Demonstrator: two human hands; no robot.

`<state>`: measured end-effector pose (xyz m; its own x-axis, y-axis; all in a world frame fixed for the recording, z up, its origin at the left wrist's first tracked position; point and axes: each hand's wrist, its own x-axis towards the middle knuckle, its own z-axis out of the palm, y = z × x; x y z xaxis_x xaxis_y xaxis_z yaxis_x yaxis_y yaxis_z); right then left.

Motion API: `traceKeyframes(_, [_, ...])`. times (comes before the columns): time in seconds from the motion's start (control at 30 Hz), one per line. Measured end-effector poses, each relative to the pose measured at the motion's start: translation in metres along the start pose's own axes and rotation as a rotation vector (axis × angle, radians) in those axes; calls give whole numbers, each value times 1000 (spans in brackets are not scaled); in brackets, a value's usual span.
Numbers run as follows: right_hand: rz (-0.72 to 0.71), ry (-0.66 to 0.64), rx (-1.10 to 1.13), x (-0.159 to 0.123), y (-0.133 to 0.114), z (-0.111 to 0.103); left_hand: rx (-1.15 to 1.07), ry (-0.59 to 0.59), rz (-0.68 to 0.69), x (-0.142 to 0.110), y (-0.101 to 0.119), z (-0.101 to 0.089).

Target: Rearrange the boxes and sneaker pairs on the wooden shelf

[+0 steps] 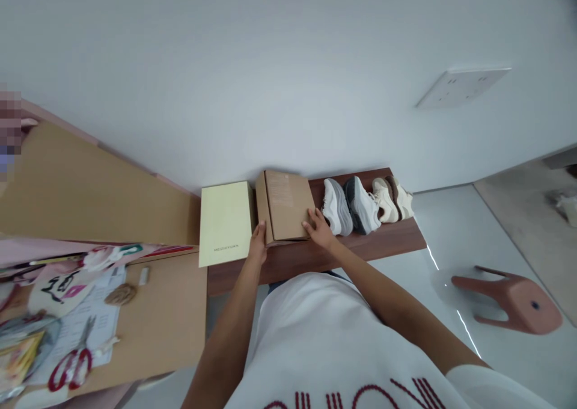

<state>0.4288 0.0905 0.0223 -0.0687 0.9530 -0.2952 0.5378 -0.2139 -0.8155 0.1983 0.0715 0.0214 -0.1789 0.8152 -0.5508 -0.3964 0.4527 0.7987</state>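
A brown cardboard box [288, 204] with a closed lid sits on a dark wooden shelf board [288, 264] against the wall. My left hand [258, 243] grips its front left corner, thumb up along the side. At the front right corner, my right hand [320, 228] has its fingers on the lid's edge and side; part of that grip is hidden. Left of the box, close beside it, lies a pale yellow box [225, 222] with printed lettering. To the right stand a pair of white and grey sneakers [338, 207] and a pair of cream and brown sneakers [390, 201].
At the left, a cardboard-covered table [157, 313] carries red-handled scissors [74, 361], papers and packets. An upright cardboard panel [90, 186] stands behind it. A pinkish stool [518, 304] is on the floor at the right. A wall socket [464, 87] sits above.
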Motion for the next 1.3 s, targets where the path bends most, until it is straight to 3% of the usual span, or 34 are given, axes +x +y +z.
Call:
traceKeyframes(0.2, [28, -72, 173, 5, -21, 11, -303, -176, -169, -29, 37, 2])
traceKeyframes(0.37, [-34, -139, 323, 1, -51, 17, -188, -185, -100, -38, 53, 9])
traceKeyframes(0.6, [-128, -228, 467, -12, -78, 12, -111, -186, -5, -45, 52, 13])
traceKeyframes(1.1, [10, -191, 533, -23, -49, 24, -12, -129, -92, -44, 24, 16])
traceKeyframes(1.3, [-9, -200, 533, -18, -35, 22, -58, -138, -139, -35, 15, 19])
